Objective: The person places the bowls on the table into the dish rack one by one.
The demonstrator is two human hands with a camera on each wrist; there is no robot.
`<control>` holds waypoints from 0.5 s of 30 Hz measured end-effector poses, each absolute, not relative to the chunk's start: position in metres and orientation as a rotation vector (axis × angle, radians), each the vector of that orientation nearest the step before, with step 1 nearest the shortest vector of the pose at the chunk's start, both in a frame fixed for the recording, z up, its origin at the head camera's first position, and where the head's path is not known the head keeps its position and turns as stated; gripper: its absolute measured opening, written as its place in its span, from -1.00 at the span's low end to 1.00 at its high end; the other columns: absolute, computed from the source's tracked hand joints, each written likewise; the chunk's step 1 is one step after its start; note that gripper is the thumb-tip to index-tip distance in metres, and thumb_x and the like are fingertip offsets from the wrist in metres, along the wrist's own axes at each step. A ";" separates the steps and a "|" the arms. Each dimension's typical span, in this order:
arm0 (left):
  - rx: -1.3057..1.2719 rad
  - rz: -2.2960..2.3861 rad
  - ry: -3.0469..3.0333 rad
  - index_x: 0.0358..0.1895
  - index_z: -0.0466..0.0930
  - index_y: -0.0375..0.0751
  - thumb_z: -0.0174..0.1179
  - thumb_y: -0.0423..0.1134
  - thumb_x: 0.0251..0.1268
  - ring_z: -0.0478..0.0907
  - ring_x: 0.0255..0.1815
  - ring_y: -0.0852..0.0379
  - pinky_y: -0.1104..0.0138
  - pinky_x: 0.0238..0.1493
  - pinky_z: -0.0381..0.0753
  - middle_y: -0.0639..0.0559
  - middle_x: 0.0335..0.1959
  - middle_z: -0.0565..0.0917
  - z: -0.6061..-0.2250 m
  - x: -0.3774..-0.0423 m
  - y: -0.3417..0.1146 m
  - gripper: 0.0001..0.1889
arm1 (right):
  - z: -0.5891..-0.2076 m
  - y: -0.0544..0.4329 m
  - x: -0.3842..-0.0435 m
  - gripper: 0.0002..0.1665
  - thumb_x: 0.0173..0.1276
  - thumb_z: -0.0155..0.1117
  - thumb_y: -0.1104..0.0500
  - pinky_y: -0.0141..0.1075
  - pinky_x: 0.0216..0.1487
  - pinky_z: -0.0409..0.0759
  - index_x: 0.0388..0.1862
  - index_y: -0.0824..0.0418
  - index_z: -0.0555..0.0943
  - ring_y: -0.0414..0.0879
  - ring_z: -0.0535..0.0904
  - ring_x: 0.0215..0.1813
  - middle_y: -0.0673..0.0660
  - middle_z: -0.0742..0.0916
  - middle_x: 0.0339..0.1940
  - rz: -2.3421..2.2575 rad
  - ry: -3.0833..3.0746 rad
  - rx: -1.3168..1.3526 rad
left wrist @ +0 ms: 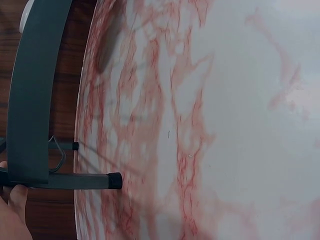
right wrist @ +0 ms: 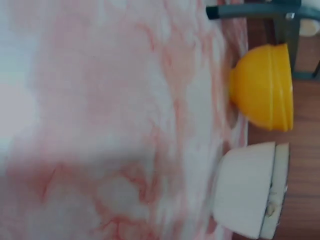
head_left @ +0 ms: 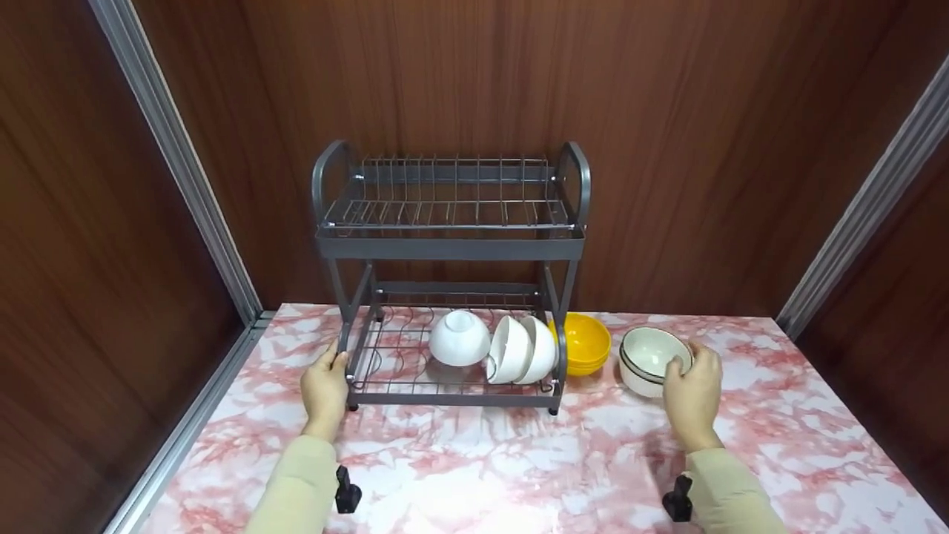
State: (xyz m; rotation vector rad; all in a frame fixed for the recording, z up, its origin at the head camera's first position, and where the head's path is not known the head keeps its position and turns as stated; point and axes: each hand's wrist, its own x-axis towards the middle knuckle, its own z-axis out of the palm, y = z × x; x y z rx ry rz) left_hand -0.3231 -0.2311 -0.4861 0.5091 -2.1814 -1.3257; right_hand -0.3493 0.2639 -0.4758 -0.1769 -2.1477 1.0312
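Observation:
A two-tier dark grey dish rack (head_left: 452,248) stands against the back wall. My left hand (head_left: 325,386) grips its lower left post; in the left wrist view the fingers (left wrist: 18,197) curl about that rack leg. At right, two nested white bowls with dark rims (head_left: 642,381) sit on the table. My right hand (head_left: 693,393) pinches the upper bowl (head_left: 652,348), thumb over the rim inside, other fingers mostly hidden behind. The right wrist view shows the white bowls (right wrist: 245,190) but not the hand.
On the rack's lower tier are an upside-down white bowl (head_left: 460,341) and two white bowls tilted on their sides (head_left: 509,352). Stacked yellow bowls (head_left: 587,345) stand between rack and right hand. The marbled pink tabletop (head_left: 460,460) meets wood-grain walls (head_left: 704,185).

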 end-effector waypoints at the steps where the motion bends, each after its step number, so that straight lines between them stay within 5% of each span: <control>1: 0.505 -1.329 -2.176 0.16 0.50 -0.17 0.11 -0.27 0.29 0.45 0.19 -0.16 0.04 0.20 0.38 -0.19 0.11 0.54 -0.487 -0.323 -0.231 -0.63 | -0.477 0.267 -0.351 -0.52 0.30 -0.07 0.28 0.06 0.29 0.25 0.15 0.53 0.32 0.31 0.32 0.21 0.48 0.46 0.09 1.063 -2.195 -0.247; 6: 0.501 -1.326 -2.169 0.15 0.51 -0.18 0.12 -0.26 0.28 0.47 0.17 -0.16 0.04 0.19 0.39 -0.20 0.08 0.56 -0.488 -0.324 -0.232 -0.64 | -0.478 0.281 -0.358 -0.30 0.35 -0.15 0.14 0.13 0.36 0.15 0.29 0.64 0.07 0.42 0.19 0.31 0.62 0.32 0.23 1.222 -2.439 -0.516; 10: 0.522 -1.346 -2.184 0.18 0.48 -0.14 0.09 -0.23 0.31 0.43 0.20 -0.15 0.05 0.22 0.37 -0.18 0.12 0.54 -0.487 -0.324 -0.233 -0.62 | -0.482 0.286 -0.363 -0.20 0.38 -0.22 0.01 0.11 0.32 0.23 0.26 0.71 0.06 0.40 0.25 0.26 0.63 0.32 0.22 1.382 -2.635 -0.621; 15: 0.519 -1.381 -2.179 0.19 0.47 -0.13 0.08 -0.22 0.32 0.41 0.24 -0.13 0.05 0.24 0.35 -0.17 0.15 0.52 -0.487 -0.324 -0.234 -0.62 | -0.483 0.288 -0.369 -0.30 0.37 -0.23 0.00 -0.17 -0.18 0.55 0.10 0.67 0.28 0.10 0.51 -0.31 0.42 0.53 -0.31 1.596 -2.671 -0.651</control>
